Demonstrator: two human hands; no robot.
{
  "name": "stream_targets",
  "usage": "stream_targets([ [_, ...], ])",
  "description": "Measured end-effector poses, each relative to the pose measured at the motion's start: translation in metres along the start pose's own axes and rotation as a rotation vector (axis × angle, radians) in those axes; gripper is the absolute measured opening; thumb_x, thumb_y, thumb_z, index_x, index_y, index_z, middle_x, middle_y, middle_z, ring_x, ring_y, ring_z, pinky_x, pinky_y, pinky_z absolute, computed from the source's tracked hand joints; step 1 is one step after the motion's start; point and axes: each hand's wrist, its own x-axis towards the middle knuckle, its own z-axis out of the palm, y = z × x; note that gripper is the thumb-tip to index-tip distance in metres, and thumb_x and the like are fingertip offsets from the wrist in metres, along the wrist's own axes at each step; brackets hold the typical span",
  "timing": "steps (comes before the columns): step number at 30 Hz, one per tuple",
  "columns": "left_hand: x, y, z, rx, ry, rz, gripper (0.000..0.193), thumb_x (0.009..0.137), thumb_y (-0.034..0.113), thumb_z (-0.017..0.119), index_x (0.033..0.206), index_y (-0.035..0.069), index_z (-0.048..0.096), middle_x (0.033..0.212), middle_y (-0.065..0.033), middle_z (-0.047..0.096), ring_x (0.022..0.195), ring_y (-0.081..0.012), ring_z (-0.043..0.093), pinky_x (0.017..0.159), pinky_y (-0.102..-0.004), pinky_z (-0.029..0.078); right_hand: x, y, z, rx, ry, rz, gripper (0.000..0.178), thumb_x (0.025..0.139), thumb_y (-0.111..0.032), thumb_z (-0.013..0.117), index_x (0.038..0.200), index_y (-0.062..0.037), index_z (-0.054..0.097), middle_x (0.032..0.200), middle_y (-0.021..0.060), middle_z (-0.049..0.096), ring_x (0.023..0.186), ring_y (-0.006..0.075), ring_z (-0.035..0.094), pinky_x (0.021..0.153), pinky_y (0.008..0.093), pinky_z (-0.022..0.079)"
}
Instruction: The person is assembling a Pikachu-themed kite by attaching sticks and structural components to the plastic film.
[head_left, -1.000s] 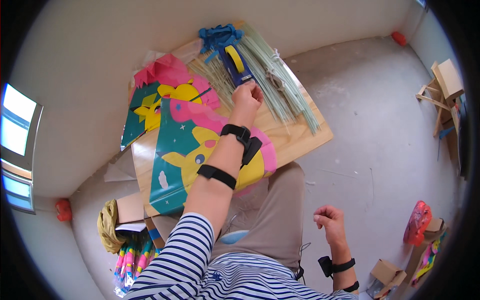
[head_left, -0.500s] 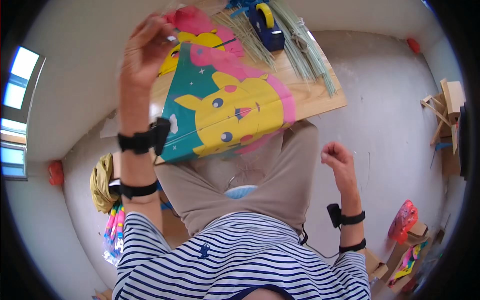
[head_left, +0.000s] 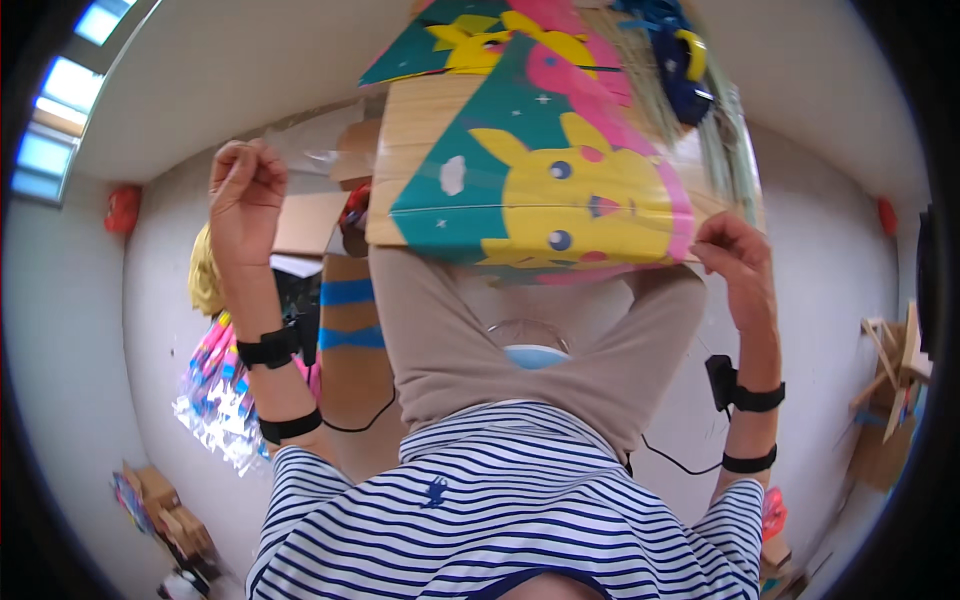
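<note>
A printed kite sheet (head_left: pixel 590 205) with a yellow cartoon figure on green and pink lies over the near part of the wooden table, its lower edge above my lap. My left hand (head_left: pixel 246 200) is raised to the left of the table, apart from the sheet. Its fingers are curled into a pinch, and what they hold, if anything, cannot be made out. Close to the sheet's right pink edge is my right hand (head_left: pixel 742 262), thumb and fingers drawn together. Whether it touches the sheet or grips something thin is unclear.
Another similar printed sheet (head_left: pixel 460 45) lies farther back on the wooden table (head_left: pixel 415 115). A dark blue tape dispenser (head_left: pixel 680 85) and bundles of thin pale sticks (head_left: pixel 722 150) are at the right. Left of my legs stand a cardboard box (head_left: pixel 347 375) and shiny colourful packages (head_left: pixel 220 390).
My left hand has swung from above the sheet's top corner out to the left and down. My right hand is now closer to the sheet's right edge. The view has shifted.
</note>
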Motion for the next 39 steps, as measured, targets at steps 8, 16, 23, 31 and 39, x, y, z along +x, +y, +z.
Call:
stream_targets([
  [8, -0.043, -0.01, -0.037, 0.085, 0.164, -0.036, 0.014, 0.091, -0.001, 0.065, 0.105, 0.001, 0.064, 0.103, -0.0124, 0.064, 0.097, -0.0221, 0.062, 0.087, -0.0333, 0.055, 0.019, -0.015, 0.013, -0.077, 0.023, -0.045, 0.014, 0.084, 0.002, 0.063, 0.097, -0.0044, 0.063, 0.083, -0.0049, 0.058, 0.073, 0.0026, 0.049, 0.064, 0.0197, 0.037],
  [16, -0.05, -0.044, -0.041, 0.328, 0.362, -0.034, 0.009, 0.091, 0.001, 0.066, 0.1, 0.002, 0.065, 0.095, -0.0104, 0.069, 0.087, -0.0199, 0.069, 0.08, -0.0321, 0.058, 0.036, -0.005, -0.002, -0.219, -0.024, -0.035, 0.004, 0.084, -0.001, 0.062, 0.087, -0.0036, 0.062, 0.077, -0.0047, 0.054, 0.071, 0.0048, 0.046, 0.064, 0.0213, 0.037],
  [23, -0.046, -0.072, -0.055, 0.4, 0.392, -0.09, 0.01, 0.089, 0.002, 0.067, 0.098, 0.004, 0.064, 0.092, -0.0053, 0.066, 0.082, -0.0165, 0.065, 0.081, -0.0329, 0.055, 0.045, 0.009, -0.01, -0.195, -0.024, -0.004, 0.005, 0.082, -0.005, 0.064, 0.087, -0.0031, 0.062, 0.075, -0.0034, 0.055, 0.069, 0.0065, 0.048, 0.062, 0.0224, 0.039],
  [31, -0.046, -0.107, -0.064, 0.634, 0.415, -0.126, 0.014, 0.083, -0.002, 0.068, 0.096, 0.003, 0.066, 0.083, -0.0027, 0.066, 0.072, -0.0103, 0.062, 0.069, -0.0224, 0.052, 0.084, 0.054, -0.019, -0.2, -0.015, 0.037, 0.011, 0.079, -0.001, 0.066, 0.091, -0.0005, 0.067, 0.075, 0.0009, 0.063, 0.068, 0.0077, 0.055, 0.06, 0.0234, 0.042],
  [39, -0.037, -0.143, -0.08, 0.786, 0.477, -0.266, 0.012, 0.08, -0.002, 0.068, 0.091, 0.003, 0.068, 0.081, -0.0018, 0.066, 0.068, -0.0105, 0.061, 0.062, -0.0219, 0.051, 0.109, 0.086, -0.021, -0.315, 0.001, 0.092, 0.006, 0.077, 0.002, 0.068, 0.083, 0.0011, 0.066, 0.071, 0.0011, 0.062, 0.063, 0.0075, 0.054, 0.055, 0.0235, 0.042],
])
